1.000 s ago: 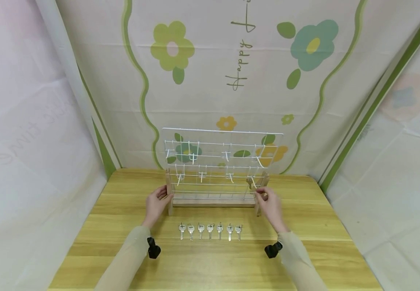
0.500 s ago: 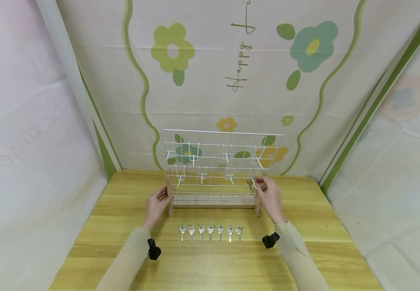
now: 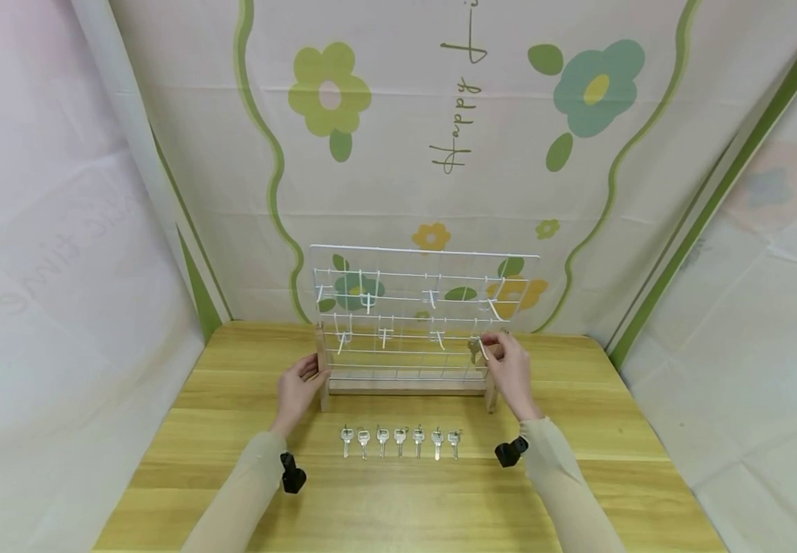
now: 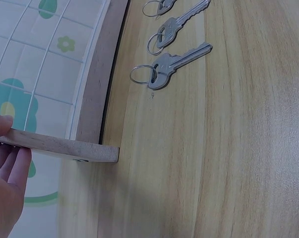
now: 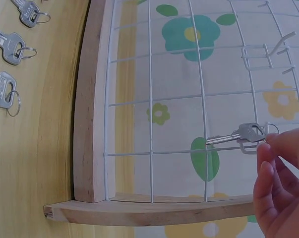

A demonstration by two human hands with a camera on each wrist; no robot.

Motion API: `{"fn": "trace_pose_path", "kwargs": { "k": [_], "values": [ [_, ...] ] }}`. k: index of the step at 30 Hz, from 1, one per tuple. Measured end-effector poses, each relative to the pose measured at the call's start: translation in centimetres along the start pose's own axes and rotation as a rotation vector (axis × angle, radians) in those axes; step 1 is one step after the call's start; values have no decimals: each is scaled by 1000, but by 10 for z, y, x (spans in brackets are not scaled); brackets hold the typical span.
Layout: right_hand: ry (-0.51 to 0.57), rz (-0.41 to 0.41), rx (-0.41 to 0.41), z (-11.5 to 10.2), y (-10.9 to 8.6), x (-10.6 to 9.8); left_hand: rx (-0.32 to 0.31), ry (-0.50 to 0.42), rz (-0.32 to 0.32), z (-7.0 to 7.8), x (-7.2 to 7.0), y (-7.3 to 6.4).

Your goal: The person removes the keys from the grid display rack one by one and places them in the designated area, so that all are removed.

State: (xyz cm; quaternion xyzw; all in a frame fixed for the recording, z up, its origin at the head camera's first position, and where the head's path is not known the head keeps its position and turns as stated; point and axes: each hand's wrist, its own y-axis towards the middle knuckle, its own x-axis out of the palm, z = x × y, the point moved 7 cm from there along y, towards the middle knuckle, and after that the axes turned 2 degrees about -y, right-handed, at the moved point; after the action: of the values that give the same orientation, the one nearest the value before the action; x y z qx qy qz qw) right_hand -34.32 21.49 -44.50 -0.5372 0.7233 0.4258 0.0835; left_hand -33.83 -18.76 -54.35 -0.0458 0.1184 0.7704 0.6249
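Observation:
A white wire grid rack (image 3: 426,251) with several hooks stands upright in a wooden base. My left hand (image 3: 296,389) grips its left wooden post (image 4: 65,145), thumb on one side and fingers on the other. At the lower-row hook farthest right, my right hand (image 3: 509,370) pinches a silver key (image 5: 248,133) near its ring. The fingertips cover part of the ring and hook prong, so how far the ring sits on the prong is hidden. The other hooks, such as the upper one (image 5: 280,44) in the right wrist view, carry no key.
Several silver keys with rings (image 3: 400,436) lie in a row on the wooden table (image 3: 398,507) in front of the rack. Flower-printed cloth (image 3: 385,177) hangs behind the rack and along both sides.
My right hand has moved up and slightly left along the lower right hook, while the key stays at nearly the same spot. The left hand has kept its grip on the post.

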Motion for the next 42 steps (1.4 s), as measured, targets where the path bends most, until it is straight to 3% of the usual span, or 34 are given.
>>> {"fn": "trace_pose_path", "kwargs": {
  "k": [22,42],
  "values": [
    [38,-42,86,3,-3,4,14,2,20,-1,-1,-1],
    [65,-33,82,4,-4,3,-5,4,12,1,-1,-1]
  ]
}}
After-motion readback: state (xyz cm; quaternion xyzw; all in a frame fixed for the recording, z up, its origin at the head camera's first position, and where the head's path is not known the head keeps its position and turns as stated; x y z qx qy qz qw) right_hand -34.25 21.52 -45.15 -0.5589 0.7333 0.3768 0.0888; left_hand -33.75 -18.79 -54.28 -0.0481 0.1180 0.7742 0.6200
